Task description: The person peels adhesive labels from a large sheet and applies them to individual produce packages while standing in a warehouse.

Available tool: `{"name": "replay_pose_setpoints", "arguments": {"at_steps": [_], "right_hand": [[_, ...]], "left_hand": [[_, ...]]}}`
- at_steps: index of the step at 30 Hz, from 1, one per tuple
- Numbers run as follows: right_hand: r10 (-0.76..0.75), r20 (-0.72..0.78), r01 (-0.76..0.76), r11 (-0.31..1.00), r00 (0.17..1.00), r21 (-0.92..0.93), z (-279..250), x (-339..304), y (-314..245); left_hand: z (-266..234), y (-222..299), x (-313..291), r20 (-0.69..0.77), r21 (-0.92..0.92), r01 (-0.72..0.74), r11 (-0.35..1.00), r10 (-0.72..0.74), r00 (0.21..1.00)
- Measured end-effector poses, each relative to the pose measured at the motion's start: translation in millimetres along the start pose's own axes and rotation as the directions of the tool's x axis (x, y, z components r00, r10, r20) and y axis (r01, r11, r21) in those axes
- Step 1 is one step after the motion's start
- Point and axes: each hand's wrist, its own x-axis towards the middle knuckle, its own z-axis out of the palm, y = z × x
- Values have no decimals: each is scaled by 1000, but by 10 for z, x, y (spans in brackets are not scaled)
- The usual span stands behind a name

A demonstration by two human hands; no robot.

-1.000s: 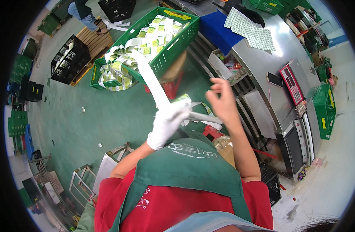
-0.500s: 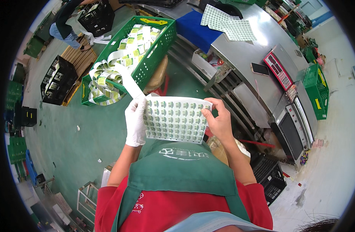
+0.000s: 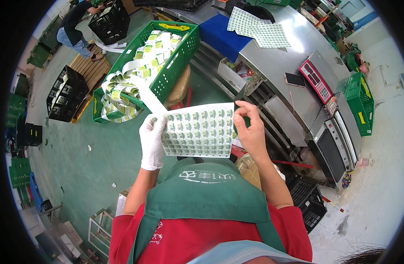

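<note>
My left hand [image 3: 151,141], in a white glove, grips the left edge of a pale sheet of small green-and-white stickers [image 3: 197,132], thumb on the front. A white label strip [image 3: 149,99] slants from the green crate to the sheet's upper left corner beside the glove; whether the fingers pinch it too is hidden. My bare right hand [image 3: 251,130] is at the sheet's upper right corner, thumb and forefinger bent with a gap between them. No sticker can be made out on its fingertips. Folded strips of green-and-white labels [image 3: 156,55] fill the green crate [image 3: 175,66].
On the right, a steel table [image 3: 272,66] bears more sticker sheets [image 3: 259,28], a blue cloth [image 3: 224,35], a phone [image 3: 295,79], a red-framed keypad device [image 3: 315,81] and a sealing machine [image 3: 336,141]. Black crates [image 3: 68,94] and a person [image 3: 74,26] are at far left.
My right thumb and fingers have come off the sheet's upper right corner and moved slightly right. The sheet has shifted a little left and tilted, still in my left hand.
</note>
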Motion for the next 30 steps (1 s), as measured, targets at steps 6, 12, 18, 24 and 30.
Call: {"name": "replay_pose_setpoints", "arguments": {"at_steps": [6,12,18,24,30], "right_hand": [[21,98,-10,994,995,-110,40,67,-117],[-1,58,8,992,998,-123,45,16,45],[180,6,-180,983,984,40,32,24,25],[134,-5,-134,990,991,-35,81,156,56],[90,-28,-91,996,996,-10,67,144,96]], "left_hand": [[-30,4,-21,-3,35,-17,999,17,1000],[-17,-44,23,36,7,-103,995,102,994],[25,100,-22,32,77,-32,997,29,999],[44,38,-5,-6,-9,-41,999,41,999],[106,87,9,-38,51,-67,996,69,997]]}}
